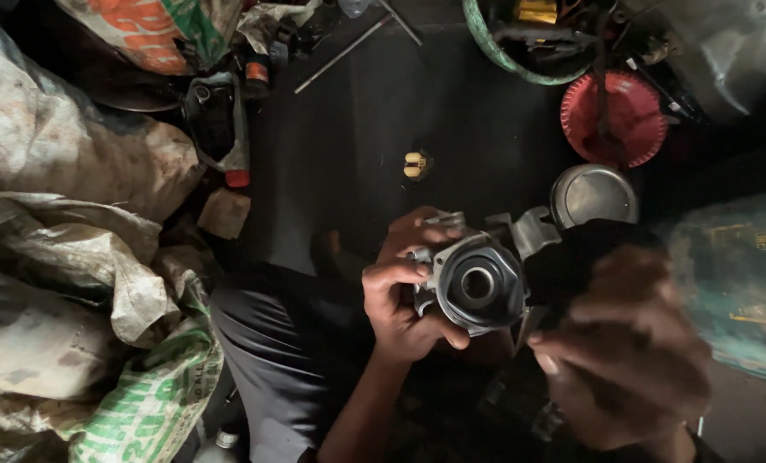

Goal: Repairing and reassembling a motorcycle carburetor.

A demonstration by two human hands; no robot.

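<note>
head view: looking straight down at a person sitting on a dark floor (383, 129), knees up, working over the lap.
left hand: left hand (404, 291) is gripping a grey cast-metal housing (477, 283), fingers (400, 270) clamped over its left rim, thumb hooking under the lower edge; probably holding it tilted up so the bore is facing the camera.
housing: sitting in the left hand above the lap, round central bore showing, flanged ears sticking out top and right.
right hand: right hand (623, 351) is hovering close to the lens, just right of the housing, motion-blurred; fingers look curled together, cannot tell whether anything is between them; dark patch above it may be a rag, too blurred to say.
steel bowl: round metal bowl (593, 195) is lying on the floor just beyond the housing, within reach.
red part: red toothed plastic disc (615, 118) is lying further out, right of centre.
green-rimmed tub: tub (520, 39) with mixed parts is sitting at top, near the disc.
rods: thin metal rods (349, 47) are lying on the floor at top centre.
small part: small yellowish fitting (415, 165) is lying alone on the floor ahead of the hands.
sacks: dirty woven sacks (66, 240) are piling up along the left side.
bottle: dark oil container (216, 120) is standing beside the sacks.
</note>
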